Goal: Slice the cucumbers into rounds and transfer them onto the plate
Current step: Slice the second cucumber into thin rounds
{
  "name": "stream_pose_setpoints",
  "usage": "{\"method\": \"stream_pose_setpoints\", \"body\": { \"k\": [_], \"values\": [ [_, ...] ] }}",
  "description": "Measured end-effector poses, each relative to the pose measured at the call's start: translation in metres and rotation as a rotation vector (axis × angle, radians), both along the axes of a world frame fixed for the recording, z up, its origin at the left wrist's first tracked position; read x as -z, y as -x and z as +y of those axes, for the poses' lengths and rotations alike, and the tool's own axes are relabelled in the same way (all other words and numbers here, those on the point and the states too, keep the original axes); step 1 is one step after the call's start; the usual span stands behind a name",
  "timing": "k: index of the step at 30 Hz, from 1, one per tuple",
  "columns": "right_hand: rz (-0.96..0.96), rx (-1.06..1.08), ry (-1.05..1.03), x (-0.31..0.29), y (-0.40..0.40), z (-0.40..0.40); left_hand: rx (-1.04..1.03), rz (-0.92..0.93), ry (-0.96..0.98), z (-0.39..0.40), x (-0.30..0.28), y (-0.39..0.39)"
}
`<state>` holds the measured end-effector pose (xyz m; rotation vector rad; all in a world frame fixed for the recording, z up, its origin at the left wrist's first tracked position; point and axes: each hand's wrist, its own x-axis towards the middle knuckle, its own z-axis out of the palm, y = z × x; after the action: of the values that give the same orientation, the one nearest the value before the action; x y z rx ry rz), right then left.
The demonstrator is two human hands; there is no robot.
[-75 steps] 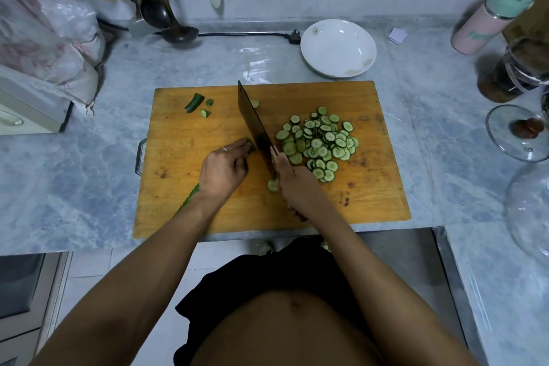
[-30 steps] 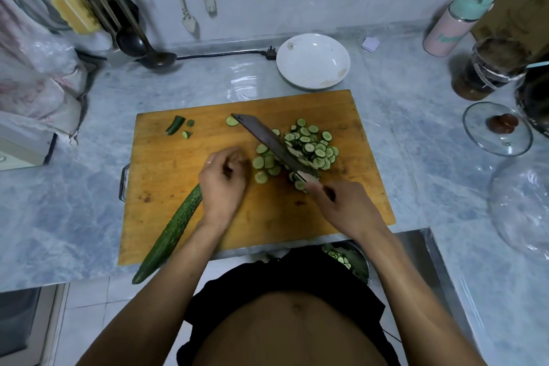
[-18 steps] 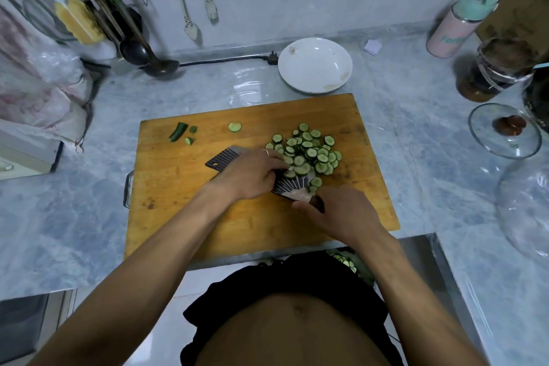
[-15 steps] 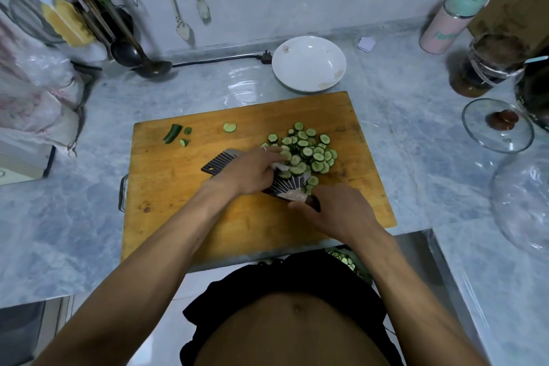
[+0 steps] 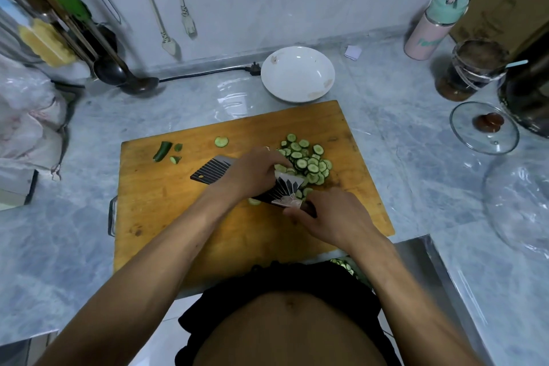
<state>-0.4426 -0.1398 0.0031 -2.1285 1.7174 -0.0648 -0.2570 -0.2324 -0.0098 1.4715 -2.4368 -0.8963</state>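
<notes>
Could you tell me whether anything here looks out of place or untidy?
One cucumber round lies alone on the cutting board, apart from the main pile of slices, and a few trimmed end pieces sit near the far-left corner. The plate has smudges on its rim. Otherwise nothing stands out.

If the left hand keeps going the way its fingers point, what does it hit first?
The left hand points right and slightly away, lying over the cleaver blade. It would probably meet the pile of cucumber rounds first; its fingertips look already at the pile's edge.
</notes>
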Motion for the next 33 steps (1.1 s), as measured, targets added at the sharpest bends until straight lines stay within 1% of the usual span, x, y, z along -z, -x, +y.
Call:
{"method": "stream_pose_setpoints", "body": {
  "k": [3, 4, 6, 8, 9, 11, 13, 14, 20, 21, 23, 24, 26, 28, 30, 31, 33],
  "values": [
    [-0.076, 0.048, -0.021, 0.002, -0.003, -0.003, -0.267, 0.016, 0.111, -0.015, -0.002, -0.025],
    [-0.102, 0.069, -0.025, 0.004, -0.003, -0.002, -0.358, 0.015, 0.119, -0.021, -0.003, -0.037],
    [-0.135, 0.098, -0.029, 0.008, 0.000, 0.000, -0.491, 0.013, 0.081, -0.031, -0.004, -0.061],
    [-0.138, 0.097, -0.032, 0.008, 0.003, 0.002, -0.574, 0.010, -0.032, -0.044, 0.000, -0.082],
    [-0.131, 0.093, -0.032, 0.008, 0.004, 0.002, -0.585, 0.003, -0.104, -0.052, 0.005, -0.090],
    [-0.113, 0.085, -0.029, 0.007, 0.003, 0.000, -0.516, -0.071, -0.230, -0.064, 0.014, -0.098],
    [-0.092, 0.080, -0.017, 0.007, 0.001, -0.004, -0.434, -0.150, -0.273, -0.073, 0.020, -0.098],
    [-0.085, 0.082, -0.011, 0.008, -0.001, -0.006, -0.415, -0.158, -0.277, -0.075, 0.022, -0.096],
    [-0.091, 0.088, 0.008, 0.007, -0.003, -0.004, -0.314, -0.026, -0.440, -0.071, 0.020, -0.081],
    [-0.088, 0.089, 0.009, 0.007, -0.003, -0.003, -0.335, 0.031, -0.456, -0.069, 0.021, -0.082],
    [-0.090, 0.093, 0.008, 0.009, -0.001, -0.001, -0.477, 0.228, -0.474, -0.063, 0.025, -0.086],
    [-0.102, 0.097, 0.006, 0.010, -0.001, 0.001, -0.576, 0.343, -0.466, -0.059, 0.027, -0.089],
    [-0.138, 0.105, -0.009, 0.013, -0.001, 0.005, -0.777, 0.510, -0.397, -0.049, 0.031, -0.096],
    [-0.192, 0.112, -0.037, 0.017, -0.003, 0.011, -0.925, 0.613, -0.325, -0.034, 0.037, -0.104],
    [-0.286, 0.144, -0.074, 0.018, -0.007, 0.016, -0.986, 0.594, -0.250, -0.008, 0.043, -0.111],
    [-0.342, 0.166, -0.092, 0.018, -0.009, 0.019, -0.960, 0.525, -0.192, 0.006, 0.048, -0.114],
    [-0.449, 0.211, -0.136, 0.017, -0.016, 0.021, -0.769, 0.304, -0.080, 0.036, 0.054, -0.112]
  ]
}}
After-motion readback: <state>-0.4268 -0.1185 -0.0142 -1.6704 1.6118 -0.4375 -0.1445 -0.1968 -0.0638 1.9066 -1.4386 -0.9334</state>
